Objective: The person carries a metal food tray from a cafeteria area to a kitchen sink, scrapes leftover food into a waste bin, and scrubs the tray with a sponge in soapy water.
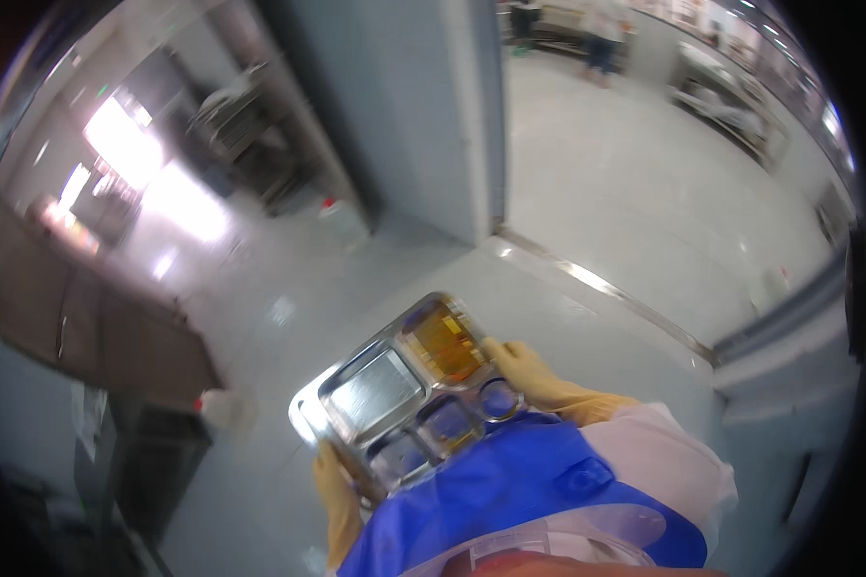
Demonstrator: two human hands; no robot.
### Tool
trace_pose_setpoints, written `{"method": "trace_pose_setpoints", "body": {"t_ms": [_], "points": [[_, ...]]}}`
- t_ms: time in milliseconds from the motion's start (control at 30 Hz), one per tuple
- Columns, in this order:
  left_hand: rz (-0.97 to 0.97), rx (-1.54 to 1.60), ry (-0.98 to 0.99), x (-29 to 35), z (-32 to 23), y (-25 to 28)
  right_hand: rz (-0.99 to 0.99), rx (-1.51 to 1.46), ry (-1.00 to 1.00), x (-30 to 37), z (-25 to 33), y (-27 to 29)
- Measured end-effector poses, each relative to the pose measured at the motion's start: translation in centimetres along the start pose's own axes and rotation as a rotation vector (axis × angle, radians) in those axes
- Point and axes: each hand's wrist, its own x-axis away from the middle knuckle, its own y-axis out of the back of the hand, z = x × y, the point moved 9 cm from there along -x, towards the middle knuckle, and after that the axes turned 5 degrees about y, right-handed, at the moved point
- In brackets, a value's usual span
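Observation:
A shiny metal compartment tray (375, 389) is held out in front of my blue apron (510, 486), tilted in view. My left hand (333, 486), in a yellow glove, grips its near left edge. My right hand (520, 368), also gloved in yellow, is closed on the right edge, by the far right compartment. That compartment shows a yellow-orange patch; whether it is food or a reflection I cannot tell. Smaller compartments line the side nearest the apron. The fingers under the tray are hidden, and so is whether it is one tray or a stack.
A doorway with a metal floor strip (587, 274) opens at the right, beside a grey-blue wall (394, 106). White jugs with red caps stand on the floor by the wall (342, 223) and by the dark cabinet (159, 471). Beyond the doorway are a person (603, 43) and a metal table (717, 101).

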Motion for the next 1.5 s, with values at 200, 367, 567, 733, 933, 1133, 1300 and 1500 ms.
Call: {"method": "trace_pose_setpoints", "body": {"t_ms": [200, 367, 567, 733, 933, 1133, 1300, 1500], "points": [[-0.013, -0.051, -0.028, -10.2, -10.8, -2.2, -0.060, 0.176, 0.128, -12.8, 6.5, -5.5], [-0.233, 0.029, -0.084, -20.5, -19.4, 2.4, 0.134, 0.171, 0.249, -27.5, 19.5, -14.2], [-0.368, -0.009, 0.040, -18.9, -10.5, 1.0, 0.266, 0.085, 0.263, -30.8, 13.9, -16.4], [-0.413, -0.139, -0.001, -28.2, -15.1, 2.3, 0.210, -0.018, 0.212, -39.1, 11.6, -19.8], [-0.303, -0.125, 0.073, -44.8, -26.4, 3.2, 0.080, 0.094, 0.208, -51.7, 21.9, -25.5], [-0.181, 0.056, -0.034, -64.1, -33.3, 6.0, 0.148, 0.344, 0.294, -67.7, 32.9, -36.2], [-0.450, 0.142, 0.068, -70.7, -39.4, 14.2, 0.307, 0.240, 0.330, -76.0, 46.7, -49.3], [-0.579, 0.041, 0.214, -84.2, -41.7, 24.9, 0.451, 0.297, 0.317, -87.3, 53.4, -68.0]]}}
